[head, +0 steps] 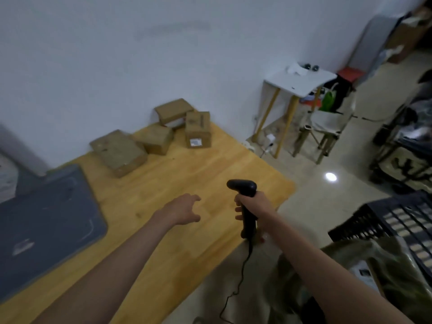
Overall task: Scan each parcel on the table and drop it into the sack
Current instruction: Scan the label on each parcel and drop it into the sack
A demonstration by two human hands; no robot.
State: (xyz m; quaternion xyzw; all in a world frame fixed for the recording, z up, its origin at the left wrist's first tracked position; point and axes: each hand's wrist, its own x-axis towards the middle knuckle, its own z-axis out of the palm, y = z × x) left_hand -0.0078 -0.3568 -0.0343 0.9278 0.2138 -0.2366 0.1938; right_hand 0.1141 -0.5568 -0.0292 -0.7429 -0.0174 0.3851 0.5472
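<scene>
Your two forearms fill the near edge of the view, reaching out over the wooden table [187, 160]. Your right hand [251, 211] is wrapped round the handle of the black scanner [243, 190], its head pointing left across the table and its cord trailing down off the edge, so it looks ready to read a label. Your left hand [184, 209] hovers just beside it with fingers spread and loosely bent, holding nothing, probably free to fetch a box. The parcels [154, 136], four brown cardboard boxes, sit clustered at the far edge against the wall, well apart from both hands. The sack [397, 277] hangs open low on your right, beside a dark crate [397, 220].
</scene>
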